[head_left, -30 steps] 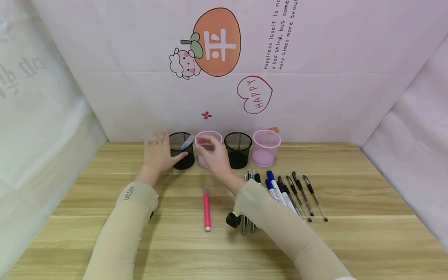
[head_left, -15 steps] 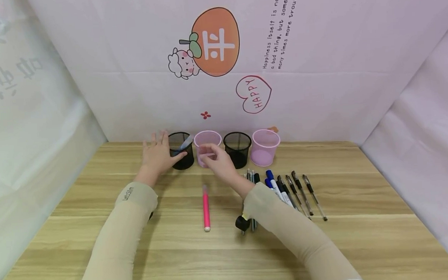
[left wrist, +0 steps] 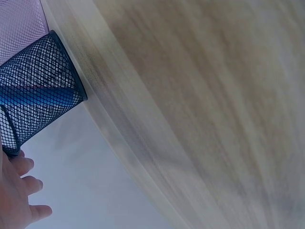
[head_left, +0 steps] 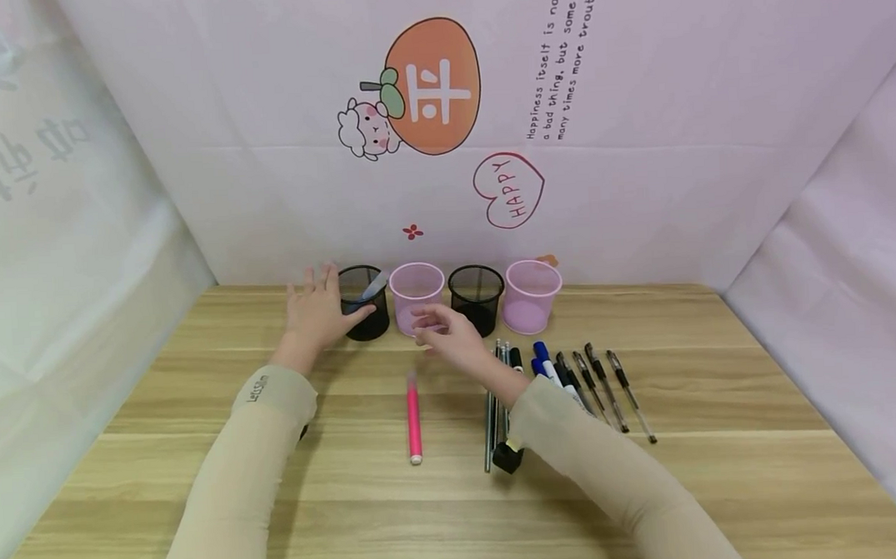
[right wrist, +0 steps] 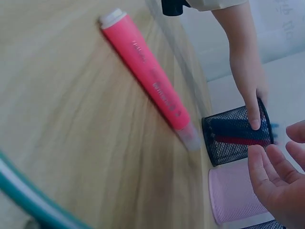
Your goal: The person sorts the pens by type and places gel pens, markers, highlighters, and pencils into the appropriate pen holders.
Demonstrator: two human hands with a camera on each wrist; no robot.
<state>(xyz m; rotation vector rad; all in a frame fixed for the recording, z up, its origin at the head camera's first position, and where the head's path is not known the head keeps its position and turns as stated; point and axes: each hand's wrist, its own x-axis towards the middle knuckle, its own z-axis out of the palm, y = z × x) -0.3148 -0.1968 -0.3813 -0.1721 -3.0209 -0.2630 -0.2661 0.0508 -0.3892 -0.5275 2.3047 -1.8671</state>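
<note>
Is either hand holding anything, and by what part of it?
The right hand holds nothing. The left hand, spread out, braces the leftmost black cup high on its side.

Head view: from above, on the near side of the leftmost black cup (head_left: 376, 323), facing forward and down, far enough back for the wooden table (head_left: 354, 525).
Left wrist view: close on the cup's near side, rolled sideways.
Right wrist view: right of the cup, rolled, facing it past the pink marker (right wrist: 147, 74).
Head and right wrist share: cup, and marker on its near side.
</note>
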